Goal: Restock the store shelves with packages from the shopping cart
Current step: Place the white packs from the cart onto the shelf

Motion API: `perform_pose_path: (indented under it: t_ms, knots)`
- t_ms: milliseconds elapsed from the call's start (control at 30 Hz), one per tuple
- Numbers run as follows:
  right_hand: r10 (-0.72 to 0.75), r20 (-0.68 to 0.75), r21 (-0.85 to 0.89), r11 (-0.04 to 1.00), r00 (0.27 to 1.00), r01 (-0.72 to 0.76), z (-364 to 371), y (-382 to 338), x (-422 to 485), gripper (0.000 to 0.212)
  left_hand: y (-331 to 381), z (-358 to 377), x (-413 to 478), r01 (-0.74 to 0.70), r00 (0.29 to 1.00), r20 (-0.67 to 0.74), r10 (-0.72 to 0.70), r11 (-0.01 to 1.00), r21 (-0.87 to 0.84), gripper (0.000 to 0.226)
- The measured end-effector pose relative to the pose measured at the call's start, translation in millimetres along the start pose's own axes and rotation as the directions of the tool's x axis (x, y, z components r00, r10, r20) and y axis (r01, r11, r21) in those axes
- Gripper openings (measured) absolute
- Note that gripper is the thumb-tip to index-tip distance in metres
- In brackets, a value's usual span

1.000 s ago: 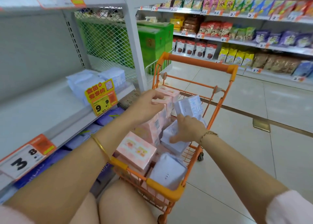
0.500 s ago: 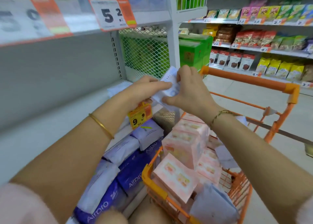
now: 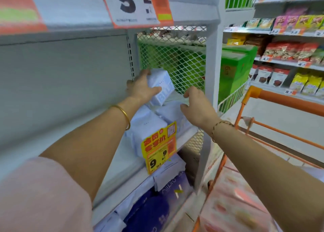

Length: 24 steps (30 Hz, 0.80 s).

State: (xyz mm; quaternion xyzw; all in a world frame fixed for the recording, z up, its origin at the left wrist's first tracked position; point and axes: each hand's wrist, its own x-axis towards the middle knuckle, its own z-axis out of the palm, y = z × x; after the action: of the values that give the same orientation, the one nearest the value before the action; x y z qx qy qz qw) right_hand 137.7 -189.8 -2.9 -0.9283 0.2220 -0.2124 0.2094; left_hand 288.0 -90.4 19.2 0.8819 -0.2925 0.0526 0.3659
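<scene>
Gripping a tilted pack, the left hand may set it crooked on the stack below its fingers, toppling it; the right hand hovers, fingers loose, empty.

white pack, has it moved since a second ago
Yes: the white pack went from the cart up to the shelf, above the yellow price tag.

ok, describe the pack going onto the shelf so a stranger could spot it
Find the grey shelf under the big 5 price tag, at its green mesh end. Above the white packs lying flat there, the left hand grips one pale blue pack: the only one tilted and raised.
</scene>
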Motion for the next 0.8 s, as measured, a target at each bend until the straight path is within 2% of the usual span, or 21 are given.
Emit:
perform_pose_path:
  t_ms: [333,600,700,800]
  knots:
    - [0.003,0.1,-0.139,0.99,0.995,0.011,26.4,4.4,1.0,0.026,-10.7,12.9,-2.3,-0.057,0.975,0.222,0.012,0.979,0.198,0.051]
    - [0.032,0.123,-0.199,0.98,0.992,-0.007,24.9,2.4,-1.6,0.029,-14.6,17.1,2.7,-0.058,0.907,0.41,-0.091,0.939,0.338,0.035]
    - [0.023,0.153,-0.193,0.981,0.988,0.007,20.0,1.3,-4.7,0.03,-12.1,15.5,-3.2,-0.055,0.91,0.406,-0.084,0.946,0.319,0.043]
    - [0.005,0.162,-0.184,0.983,0.987,0.025,-2.6,0.0,-18.6,0.032,-2.9,10.3,-18.9,-0.06,0.96,0.279,-0.012,0.967,0.249,0.042]
